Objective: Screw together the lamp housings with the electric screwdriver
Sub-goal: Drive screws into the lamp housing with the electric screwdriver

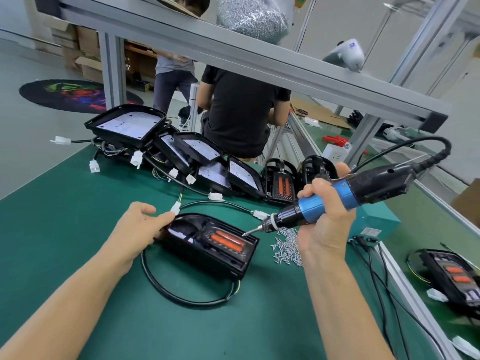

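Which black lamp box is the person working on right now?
The lamp housing lying alone in front, orange strips facing up. The left hand holds its end and the screwdriver tip hovers at its top edge. The other housings lean stacked behind, untouched.

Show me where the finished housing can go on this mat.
Bare mat lies left of the left hand, and more below the looped cable between the forearms. Crowded: loose screws at right, stacked housings behind.
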`<state>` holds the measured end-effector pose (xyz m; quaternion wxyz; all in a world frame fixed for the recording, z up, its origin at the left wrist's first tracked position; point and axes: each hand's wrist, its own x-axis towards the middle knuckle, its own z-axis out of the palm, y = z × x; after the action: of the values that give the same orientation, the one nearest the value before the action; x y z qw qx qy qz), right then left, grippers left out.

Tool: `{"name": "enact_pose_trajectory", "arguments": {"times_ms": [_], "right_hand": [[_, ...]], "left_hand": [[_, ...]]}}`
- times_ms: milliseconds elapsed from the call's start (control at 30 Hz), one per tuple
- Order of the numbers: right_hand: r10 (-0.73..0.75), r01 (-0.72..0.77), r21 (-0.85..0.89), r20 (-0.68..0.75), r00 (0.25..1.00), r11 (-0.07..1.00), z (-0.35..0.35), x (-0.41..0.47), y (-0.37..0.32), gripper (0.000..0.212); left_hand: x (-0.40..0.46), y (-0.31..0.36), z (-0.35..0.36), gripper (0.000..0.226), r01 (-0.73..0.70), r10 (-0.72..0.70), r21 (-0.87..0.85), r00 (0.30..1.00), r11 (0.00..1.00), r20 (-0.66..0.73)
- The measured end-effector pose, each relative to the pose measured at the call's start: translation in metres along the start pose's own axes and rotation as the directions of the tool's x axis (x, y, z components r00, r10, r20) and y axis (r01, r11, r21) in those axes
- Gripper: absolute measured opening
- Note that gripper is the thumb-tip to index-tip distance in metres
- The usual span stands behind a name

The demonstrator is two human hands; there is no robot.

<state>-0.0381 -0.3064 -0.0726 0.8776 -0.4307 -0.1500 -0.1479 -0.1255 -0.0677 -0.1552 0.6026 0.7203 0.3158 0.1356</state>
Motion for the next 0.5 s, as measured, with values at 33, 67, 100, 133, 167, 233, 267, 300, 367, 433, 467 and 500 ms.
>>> {"name": "enact_pose_trajectory", "arguments": {"times_ms": [33,67,100,133,167,233,267,300,367,433,467,500], "right_hand": [[-0.003,0.003,-0.006,0.002,1.000,1.000,-0.001,0.001,0.000,0.051],[-0.007,0.007,-0.016,0.000,1.000,1.000,-0.002,0.001,-0.001,0.051],[-0.009,0.008,-0.027,-0.002,1.000,1.000,-0.002,0.002,-0.001,0.051],[-0.009,0.009,-0.034,-0.003,1.000,0.999,-0.003,0.002,-0.002,0.051],[-0.008,0.008,-0.038,-0.005,1.000,0.999,-0.003,0.002,-0.002,0.051],[-0.006,0.005,-0.046,-0.014,1.000,0.999,-0.006,0.002,-0.002,0.051],[-0.005,0.005,-0.053,-0.017,1.000,0.999,-0.007,0.003,-0.002,0.050],[-0.006,0.005,-0.059,-0.019,1.000,0.998,-0.007,0.003,-0.001,0.050],[-0.008,0.007,-0.070,-0.023,1.000,0.998,-0.008,0.003,-0.001,0.049],[-0.002,0.000,-0.063,-0.028,1.000,0.998,-0.008,0.002,-0.001,0.049],[0.000,-0.001,-0.059,-0.031,1.000,0.998,-0.008,0.001,-0.001,0.049],[0.000,-0.002,-0.055,-0.029,1.000,0.998,-0.008,0.001,-0.002,0.049]], "left_hand": [[-0.001,0.002,0.000,0.055,0.016,-0.017,0.029,0.999,0.999,0.034],[-0.001,0.004,0.001,0.063,0.031,-0.035,0.065,0.997,0.997,0.068],[-0.001,0.005,0.001,0.072,0.043,-0.052,0.094,0.994,0.995,0.096],[-0.002,0.006,0.002,0.081,0.047,-0.060,0.122,0.992,0.991,0.109],[-0.004,0.007,0.003,0.090,0.045,-0.063,0.162,0.992,0.986,0.107],[-0.008,0.007,0.004,0.099,0.047,-0.069,0.278,0.995,0.960,0.072],[-0.010,0.007,0.004,0.098,0.056,-0.081,0.337,0.995,0.940,0.061],[-0.012,0.007,0.004,0.095,0.065,-0.096,0.380,0.993,0.923,0.064],[-0.013,0.006,0.005,0.088,0.084,-0.123,0.390,0.990,0.917,0.075],[-0.010,0.003,0.009,0.083,0.130,-0.155,0.266,0.985,0.955,0.075],[-0.009,0.002,0.012,0.080,0.161,-0.178,0.167,0.980,0.973,0.089],[-0.008,0.000,0.014,0.074,0.189,-0.195,0.068,0.975,0.980,0.105]]}}
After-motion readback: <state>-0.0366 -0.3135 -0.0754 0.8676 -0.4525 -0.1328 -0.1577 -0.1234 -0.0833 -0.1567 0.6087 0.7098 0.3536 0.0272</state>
